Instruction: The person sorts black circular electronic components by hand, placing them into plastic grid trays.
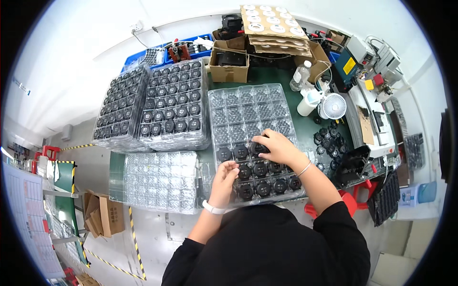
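Note:
A clear plastic tray (247,114) with many square pockets lies in front of me. Its near rows hold several round black parts (260,168), while the far rows are bare. My right hand (280,148) reaches over the tray from the right, thumb and fingers closed around a round black part (257,148) in the third row from my side. At the tray's left edge, beside the filled pockets, my left hand (224,180) is raised with fingers curled toward the thumb. What it holds, if anything, is too small to tell.
Two tall stacks of filled trays (171,95) stand left, with clear empty trays (161,181) nearer. Loose black parts (330,143) lie right, near a small white fan (334,106) and a plastic bottle (300,76). Behind are a cardboard box (229,71) and cardboard sheets bearing white discs (273,27).

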Demonstrator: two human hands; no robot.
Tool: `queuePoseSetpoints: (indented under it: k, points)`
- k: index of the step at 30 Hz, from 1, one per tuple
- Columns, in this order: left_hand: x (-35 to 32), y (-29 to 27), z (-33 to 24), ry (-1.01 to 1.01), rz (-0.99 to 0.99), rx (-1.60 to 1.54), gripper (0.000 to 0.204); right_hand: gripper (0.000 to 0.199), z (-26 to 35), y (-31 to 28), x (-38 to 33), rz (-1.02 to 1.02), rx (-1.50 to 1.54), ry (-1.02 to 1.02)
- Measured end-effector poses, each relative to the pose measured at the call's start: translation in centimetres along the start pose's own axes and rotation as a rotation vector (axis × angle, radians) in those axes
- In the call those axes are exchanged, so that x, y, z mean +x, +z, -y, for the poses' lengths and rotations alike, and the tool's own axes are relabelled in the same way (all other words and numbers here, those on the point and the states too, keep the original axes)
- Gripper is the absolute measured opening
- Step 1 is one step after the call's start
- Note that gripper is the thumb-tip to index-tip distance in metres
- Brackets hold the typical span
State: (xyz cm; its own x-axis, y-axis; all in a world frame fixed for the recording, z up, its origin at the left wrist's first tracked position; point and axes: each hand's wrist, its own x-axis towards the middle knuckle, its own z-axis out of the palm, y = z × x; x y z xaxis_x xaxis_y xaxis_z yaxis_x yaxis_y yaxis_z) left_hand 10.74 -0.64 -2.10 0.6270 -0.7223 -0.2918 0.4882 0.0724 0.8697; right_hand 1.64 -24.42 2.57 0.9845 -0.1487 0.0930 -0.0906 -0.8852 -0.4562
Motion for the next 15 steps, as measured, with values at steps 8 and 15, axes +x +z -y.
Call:
queuePoseSetpoints:
  k: [8,15]
  points:
    - [0.1,-0.3,-0.6,-0.004,0.069,0.062,0.022,0.055,-3.3,-0.5,-1.7,0.030,-0.245,-0.095]
    - [-0.4,0.0,-1.0,0.013,0.039,0.073,0.019,0.050,-6.5,-2.6,-3.8,-0.015,-0.320,-0.127]
